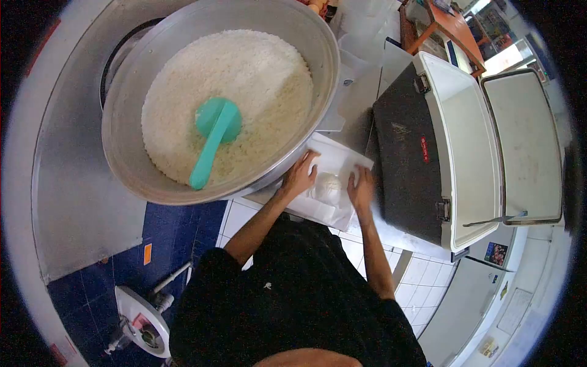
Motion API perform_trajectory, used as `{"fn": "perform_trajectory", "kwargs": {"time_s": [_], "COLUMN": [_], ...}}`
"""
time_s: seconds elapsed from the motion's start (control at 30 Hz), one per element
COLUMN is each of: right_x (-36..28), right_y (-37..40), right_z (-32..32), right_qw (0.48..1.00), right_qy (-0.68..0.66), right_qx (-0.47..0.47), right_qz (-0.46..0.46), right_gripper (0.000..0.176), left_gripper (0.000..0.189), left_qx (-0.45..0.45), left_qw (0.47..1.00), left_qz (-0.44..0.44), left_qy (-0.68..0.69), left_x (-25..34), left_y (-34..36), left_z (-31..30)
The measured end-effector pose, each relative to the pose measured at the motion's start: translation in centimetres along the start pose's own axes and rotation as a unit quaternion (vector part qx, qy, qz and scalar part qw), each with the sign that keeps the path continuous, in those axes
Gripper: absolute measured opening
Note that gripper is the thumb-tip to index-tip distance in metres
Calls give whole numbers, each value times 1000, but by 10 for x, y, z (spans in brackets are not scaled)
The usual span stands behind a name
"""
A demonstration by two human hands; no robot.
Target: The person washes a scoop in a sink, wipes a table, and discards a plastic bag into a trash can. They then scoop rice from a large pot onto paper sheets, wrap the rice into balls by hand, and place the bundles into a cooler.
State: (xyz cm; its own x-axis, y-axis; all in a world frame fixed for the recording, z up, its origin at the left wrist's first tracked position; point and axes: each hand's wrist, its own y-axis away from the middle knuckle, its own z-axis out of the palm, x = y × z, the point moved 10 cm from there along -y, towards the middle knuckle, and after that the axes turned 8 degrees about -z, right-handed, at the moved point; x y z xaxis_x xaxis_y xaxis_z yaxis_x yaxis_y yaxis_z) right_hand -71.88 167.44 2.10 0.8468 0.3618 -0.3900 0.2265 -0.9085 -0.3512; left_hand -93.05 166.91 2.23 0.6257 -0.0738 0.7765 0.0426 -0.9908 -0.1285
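Note:
On the counter before me lies a sheet of white wrapping paper [333,156], with a rounded whitish mound [329,188] on it that looks like rice, perhaps under clear film. My left hand [298,175] rests at the paper's left side, fingers bent and thumb apart from them. Across the mound, my right hand [362,188] is at the right side of the paper, its thumb also apart from the fingers. Neither hand visibly grips anything. A big metal pot [122,153] of cooked rice [251,67] stands at the upper left, and a turquoise rice scoop [211,144] lies on the rice.
Right of the paper stands a dark cooler box [406,140] with a white interior, its lid [523,147] swung open. Clear plastic containers [367,24] are behind the counter area. A small white washbasin [143,321] sits low at the left, and an orange table [449,30] is farther back.

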Motion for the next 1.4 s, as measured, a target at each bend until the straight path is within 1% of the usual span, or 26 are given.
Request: {"fn": "perform_trajectory", "kwargs": {"time_s": [0.03, 0.07, 0.13, 0.17, 0.2, 0.23, 0.27, 0.33, 0.37, 0.43, 0.47, 0.5, 0.53, 0.57, 0.63, 0.67, 0.73, 0.83, 0.9, 0.97, 1.1, 1.17, 1.2, 1.27, 1.37, 1.4], "right_x": [-10, -6, 1, 3, 9, 14, 13, 11, 6, -12, -18, -26, -34, -40, -43, -46, -42, -36, -30, -27, -20, -28, -32, -43, -44, -43], "right_y": [-13, -19, -31, -35, -36, -34, -31, -26, -21, -13, -6, -2, 1, 5, 22, 32, 57, 80, 91, 98, 101, 96, 94, 91, 91, 87], "right_z": [-4, 0, 30, 28, 36, 44, 44, 29, 23, 7, 4, -3, -15, -25, -37, -37, -24, -13, -2, 5, 13, 9, 2, -7, -6, -7], "right_qw": [997, 997, 992, 992, 988, 982, 981, 989, 989, 959, 957, 956, 963, 969, 967, 972, 977, 982, 983, 982, 980, 974, 974, 973, 974, 974], "right_qy": [10, 8, 46, 46, 33, 20, 18, -60, -61, -238, -221, -222, -214, -207, -228, -197, -153, -146, -142, -134, -128, -133, -131, -126, -107, -104], "right_qx": [40, 36, -87, -88, -134, -182, -186, -121, -124, -154, -190, -192, -165, -138, -109, -119, -117, -76, -64, -51, -75, -90, -87, -101, -110, -110], "right_qz": [-65, -68, -75, -82, -69, -56, -59, -57, -56, -14, -7, -7, -13, -19, -24, -57, -94, -93, -99, -120, -132, -161, -162, -167, -169, -170], "right_gripper": [23, 23, 35, 35, 36, 36, 36, 27, 27, 25, 26, 26, 24, 23, 21, 21, 20, 17, 22, 30, 34, 32, 32, 34, 33, 29], "left_gripper": [37, 37, 43, 43, 47, 50, 50, 50, 50, 38, 38, 31, 24, 24, 16, 11, 9, 7, 7, 18, 24, 25, 25, 23, 23, 23], "left_qx": [12, 15, -42, -35, -142, -249, -248, -131, -132, 38, 39, 18, -5, -6, -117, -66, -62, -66, -81, -70, -78, -40, -38, 1, -24, -23], "left_qw": [999, 999, 990, 991, 970, 932, 933, 973, 973, 972, 973, 966, 958, 958, 954, 965, 968, 974, 974, 978, 984, 979, 978, 974, 973, 973], "left_qz": [46, 41, 74, 72, 55, 34, 29, 91, 88, 182, 179, 215, 250, 249, 209, 205, 204, 200, 202, 187, 151, 190, 193, 192, 194, 195], "left_qy": [20, 20, -111, -111, -188, -260, -260, -167, -166, -141, -142, -141, -141, -142, -180, -150, -130, -86, -65, -53, -48, -66, -66, -125, -122, -123], "left_x": [10, 4, -7, -6, -14, -26, -25, 0, 5, 38, 35, 37, 39, 41, 38, 40, 40, 27, 4, -13, -19, -5, 2, 12, 5, 0], "left_y": [-12, -21, -40, -50, -55, -48, -43, -42, -40, -38, -36, -29, -20, -15, -1, 8, 33, 65, 83, 90, 92, 93, 94, 96, 95, 94], "left_z": [3, 13, 50, 49, 71, 91, 86, 57, 54, 18, 19, 27, 33, 28, 29, 11, -3, -2, 11, 17, 27, 18, 14, 3, 9, 12]}}
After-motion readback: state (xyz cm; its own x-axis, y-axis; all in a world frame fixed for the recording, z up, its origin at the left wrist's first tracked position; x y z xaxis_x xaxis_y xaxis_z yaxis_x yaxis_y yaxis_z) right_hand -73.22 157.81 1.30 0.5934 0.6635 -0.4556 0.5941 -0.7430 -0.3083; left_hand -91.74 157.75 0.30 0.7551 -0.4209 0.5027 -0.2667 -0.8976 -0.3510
